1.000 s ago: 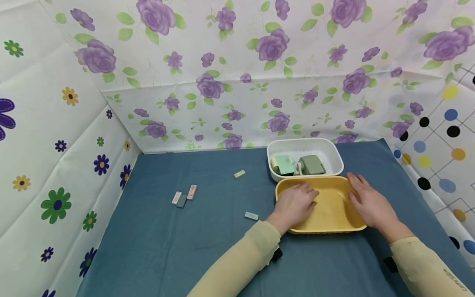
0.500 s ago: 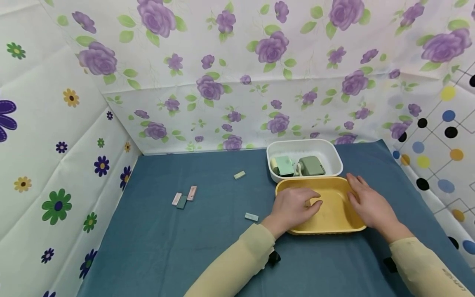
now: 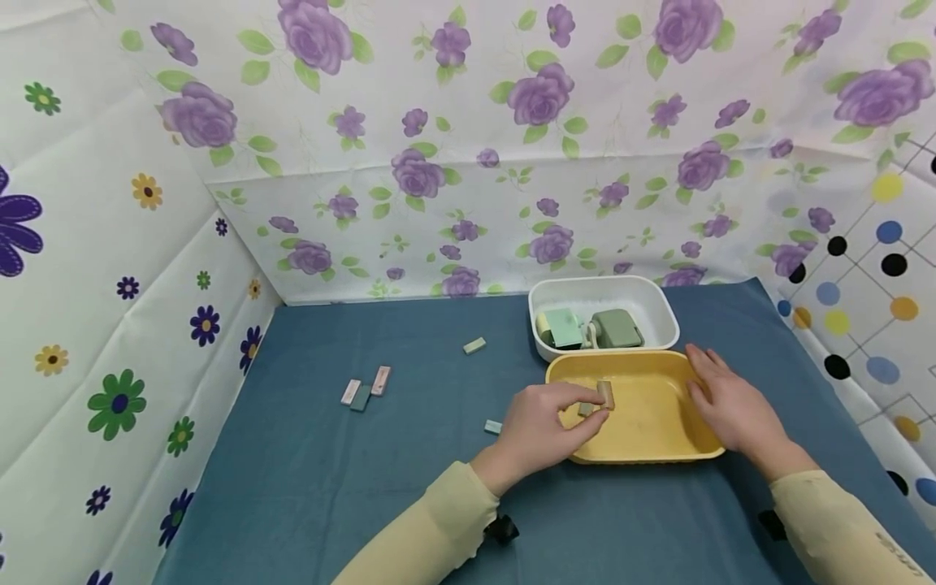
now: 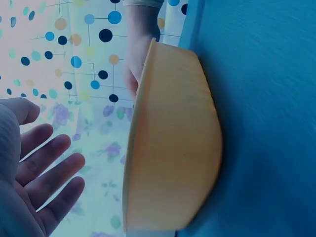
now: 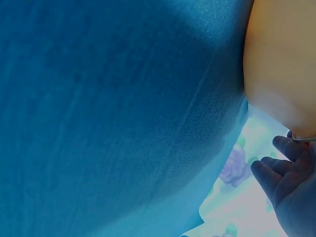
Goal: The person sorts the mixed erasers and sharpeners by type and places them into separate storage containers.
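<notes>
My left hand hovers over the left rim of a yellow basket. In the left wrist view, the left hand has its fingers spread loosely with nothing held. Near its fingertips, a small tan rectangular block and a greyish block lie inside the basket; fingers partly cover the area. My right hand rests against the basket's right rim, fingers fairly straight. In the right wrist view, the right hand touches the rim of the basket.
Behind the basket stands a white bin with a green box and a mint box. Pink blocks and a dark green block lie left. A cream block and a pale blue block lie nearer.
My left hand has drawn back leftward from inside the basket, uncovering two small blocks in it and partly covering the pale blue block. The right hand stays at the rim.
</notes>
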{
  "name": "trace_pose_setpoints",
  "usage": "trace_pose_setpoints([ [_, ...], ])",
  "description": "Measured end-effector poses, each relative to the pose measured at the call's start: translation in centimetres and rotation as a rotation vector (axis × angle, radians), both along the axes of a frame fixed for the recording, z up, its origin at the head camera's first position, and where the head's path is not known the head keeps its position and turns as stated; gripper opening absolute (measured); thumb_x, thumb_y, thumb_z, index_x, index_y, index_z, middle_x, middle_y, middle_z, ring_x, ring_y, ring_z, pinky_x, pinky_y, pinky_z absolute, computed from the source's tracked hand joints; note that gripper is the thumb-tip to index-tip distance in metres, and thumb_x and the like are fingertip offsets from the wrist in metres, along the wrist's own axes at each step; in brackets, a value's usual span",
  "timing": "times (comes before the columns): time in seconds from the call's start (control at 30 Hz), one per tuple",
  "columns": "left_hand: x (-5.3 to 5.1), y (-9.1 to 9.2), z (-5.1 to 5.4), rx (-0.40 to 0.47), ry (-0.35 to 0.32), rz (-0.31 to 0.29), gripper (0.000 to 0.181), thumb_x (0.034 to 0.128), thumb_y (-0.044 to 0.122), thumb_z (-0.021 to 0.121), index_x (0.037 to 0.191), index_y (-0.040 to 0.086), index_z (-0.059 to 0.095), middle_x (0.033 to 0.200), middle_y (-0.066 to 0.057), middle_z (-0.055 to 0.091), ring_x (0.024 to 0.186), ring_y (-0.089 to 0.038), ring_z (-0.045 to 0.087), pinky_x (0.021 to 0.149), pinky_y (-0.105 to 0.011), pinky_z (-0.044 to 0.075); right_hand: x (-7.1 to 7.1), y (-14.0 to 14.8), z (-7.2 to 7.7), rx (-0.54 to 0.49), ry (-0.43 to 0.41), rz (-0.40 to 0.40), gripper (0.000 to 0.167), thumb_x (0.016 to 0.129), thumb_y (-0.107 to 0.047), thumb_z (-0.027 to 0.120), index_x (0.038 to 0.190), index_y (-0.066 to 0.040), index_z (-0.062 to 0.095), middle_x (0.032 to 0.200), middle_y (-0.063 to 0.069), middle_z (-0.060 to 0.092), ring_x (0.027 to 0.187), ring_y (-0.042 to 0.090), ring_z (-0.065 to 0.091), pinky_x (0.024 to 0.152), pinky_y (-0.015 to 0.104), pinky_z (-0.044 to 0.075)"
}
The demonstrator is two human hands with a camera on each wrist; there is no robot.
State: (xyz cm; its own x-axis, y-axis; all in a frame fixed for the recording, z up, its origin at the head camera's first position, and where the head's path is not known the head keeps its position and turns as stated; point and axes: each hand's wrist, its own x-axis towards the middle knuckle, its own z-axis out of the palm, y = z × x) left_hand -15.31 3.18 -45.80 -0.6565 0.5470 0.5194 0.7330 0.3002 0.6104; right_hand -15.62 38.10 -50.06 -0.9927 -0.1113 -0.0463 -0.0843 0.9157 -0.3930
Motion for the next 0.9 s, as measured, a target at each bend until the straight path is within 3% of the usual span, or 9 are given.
trace_pose_setpoints([
  [0.17, 0.6, -2.2, -0.7, 0.033, -0.076, -0.001, 0.017, 0.1031, 0.026, 0.075, 0.115, 0.018, 0.084, 0.110, 0.003, 0.080, 0.083, -0.002, 0.070, 0.071, -0.020, 0.057, -0.1, 0.0, 0.0, -0.001, -0.002, -0.003, 0.072, 0.116, -0.037, 0.044, 0.172, -0.005, 0.012, 0.173, 0.027, 0.021, 0.159, 0.052, 0.015, 0.118, 0.077, 0.023],
  [0.27, 0.8, -3.3, -1.2, 0.056, -0.124, 0.002, 0.016, 0.1020, 0.024, 0.077, 0.115, 0.016, 0.084, 0.111, 0.003, 0.080, 0.097, -0.011, 0.075, 0.083, -0.030, 0.062, -0.2, -0.1, 0.1, 0.005, 0.005, -0.001, 0.072, 0.116, -0.036, 0.045, 0.172, -0.005, 0.012, 0.173, 0.027, 0.021, 0.159, 0.052, 0.016, 0.118, 0.077, 0.023],
  [0.37, 1.0, -4.2, -1.5, 0.047, -0.152, 0.011, 0.016, 0.1013, 0.023, 0.078, 0.114, 0.016, 0.084, 0.111, 0.002, 0.080, 0.101, -0.016, 0.076, 0.086, -0.033, 0.063, -0.3, -0.2, 0.2, 0.011, 0.013, -0.001, 0.072, 0.116, -0.034, 0.047, 0.172, -0.005, 0.013, 0.173, 0.028, 0.022, 0.158, 0.052, 0.017, 0.118, 0.077, 0.024],
  [0.6, 1.1, -6.1, -1.9, -0.017, -0.158, 0.044, 0.016, 0.1021, 0.027, 0.077, 0.115, 0.020, 0.083, 0.113, 0.006, 0.080, 0.102, -0.005, 0.074, 0.086, -0.028, 0.062, -0.2, -0.1, -0.1, 0.011, 0.011, 0.004, 0.072, 0.116, -0.035, 0.046, 0.172, -0.004, 0.013, 0.173, 0.028, 0.022, 0.158, 0.052, 0.017, 0.118, 0.077, 0.024],
  [0.9, 0.5, -8.3, -2.7, -0.070, -0.198, 0.077, 0.018, 0.1027, 0.027, 0.077, 0.117, 0.019, 0.083, 0.116, 0.003, 0.079, 0.102, -0.019, 0.077, 0.080, -0.043, 0.065, 0.0, -0.1, -0.4, 0.026, 0.026, 0.000, 0.072, 0.116, -0.034, 0.047, 0.172, -0.003, 0.013, 0.172, 0.029, 0.023, 0.158, 0.052, 0.017, 0.118, 0.076, 0.025],
])
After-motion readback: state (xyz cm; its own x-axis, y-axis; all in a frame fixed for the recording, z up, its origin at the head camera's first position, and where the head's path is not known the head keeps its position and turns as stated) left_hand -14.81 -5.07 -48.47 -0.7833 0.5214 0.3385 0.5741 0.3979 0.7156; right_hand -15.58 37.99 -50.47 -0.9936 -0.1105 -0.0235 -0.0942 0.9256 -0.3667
